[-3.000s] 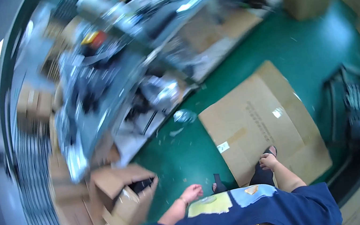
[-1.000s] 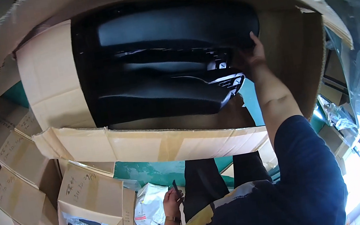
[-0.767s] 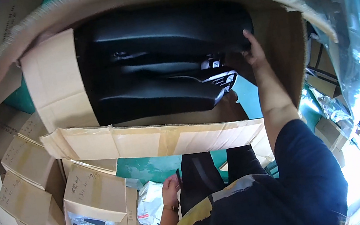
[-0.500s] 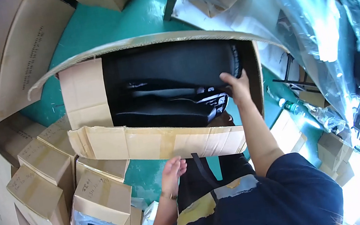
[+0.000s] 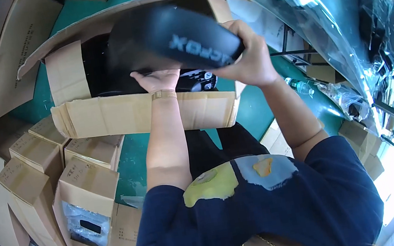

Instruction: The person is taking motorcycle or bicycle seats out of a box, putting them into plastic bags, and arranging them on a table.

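Note:
A long black curved panel (image 5: 167, 37) with pale lettering along its edge is tilted above a cardboard box (image 5: 118, 116), its left part blurred by motion. My right hand (image 5: 254, 56) is closed round the panel's right end, thumb below and fingers on top. Palm up, my left hand (image 5: 157, 80) bears the panel from underneath near its middle, its thumb out to the left and its fingers partly hidden by the panel. Below it in the box lie more black glossy parts (image 5: 195, 80), mostly covered from view.
Several smaller cartons (image 5: 89, 180) stand on the green floor at the left, one holding a plastic-wrapped item. Tall flattened-looking cardboard boxes (image 5: 13, 49) rise at the far left. Clear plastic sheeting (image 5: 314, 14) hangs over a rack at the right. A plastic bottle (image 5: 300, 86) lies on the floor.
The black panel has been lifted and tilted out of the box by my right hand. My left hand has moved from below the front flap up to the panel's underside.

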Available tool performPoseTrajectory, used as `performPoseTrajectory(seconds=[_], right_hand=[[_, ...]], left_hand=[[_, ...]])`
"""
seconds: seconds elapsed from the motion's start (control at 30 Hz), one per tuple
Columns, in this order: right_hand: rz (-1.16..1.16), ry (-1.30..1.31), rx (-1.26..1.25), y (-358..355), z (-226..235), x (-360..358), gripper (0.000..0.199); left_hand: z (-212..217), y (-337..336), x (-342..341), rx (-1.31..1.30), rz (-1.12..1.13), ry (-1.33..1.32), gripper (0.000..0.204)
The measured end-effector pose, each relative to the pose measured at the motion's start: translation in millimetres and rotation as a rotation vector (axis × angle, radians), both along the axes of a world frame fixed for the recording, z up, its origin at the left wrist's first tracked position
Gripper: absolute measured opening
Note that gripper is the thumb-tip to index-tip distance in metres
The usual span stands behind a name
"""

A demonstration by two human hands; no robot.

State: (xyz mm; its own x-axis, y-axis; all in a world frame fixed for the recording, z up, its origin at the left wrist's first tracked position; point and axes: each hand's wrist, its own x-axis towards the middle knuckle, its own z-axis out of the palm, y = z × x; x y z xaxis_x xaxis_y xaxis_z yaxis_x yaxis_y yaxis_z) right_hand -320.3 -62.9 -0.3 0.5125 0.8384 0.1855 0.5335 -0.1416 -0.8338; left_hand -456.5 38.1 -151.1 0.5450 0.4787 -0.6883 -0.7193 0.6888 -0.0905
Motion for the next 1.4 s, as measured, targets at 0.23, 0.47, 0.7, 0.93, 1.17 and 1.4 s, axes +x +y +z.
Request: performPoseTrajectory(seconds=[0.23,0.47,0.7,0.93,1.17,1.4], right_hand=[[0.355,-0.246,0.279,-166.4,105.2,32.4,0.041],[0.088,-0.485,0.257,-349.9,136.3,57.7,0.046],[-0.068,1.323,0.192,-416.4,77.7,49.1,0.065],[-0.236,1.482,0.34,-448.7,26.1,40.8,0.05],[-0.335,1.533,0.35,-481.6,-13.5,43.3,0.041],[-0.543,1.333,0.44,-493.2,-11.3,95.5,0.034]], left_hand=[[80.5,-85.1,-16.9,0.273,-0.06,-0.007,0.064],[169.9,-154.7,-27.4,0.573,-0.196,-0.076,0.061],[185.1,-191.4,7.6,0.678,-0.484,-0.114,0.058],[218.4,-212.3,29.3,0.99,-0.364,0.038,0.056],[230.0,-201.4,51.8,1.209,-0.139,0.127,0.053],[238.1,-97.7,-29.9,1.159,-0.01,0.036,0.08]])
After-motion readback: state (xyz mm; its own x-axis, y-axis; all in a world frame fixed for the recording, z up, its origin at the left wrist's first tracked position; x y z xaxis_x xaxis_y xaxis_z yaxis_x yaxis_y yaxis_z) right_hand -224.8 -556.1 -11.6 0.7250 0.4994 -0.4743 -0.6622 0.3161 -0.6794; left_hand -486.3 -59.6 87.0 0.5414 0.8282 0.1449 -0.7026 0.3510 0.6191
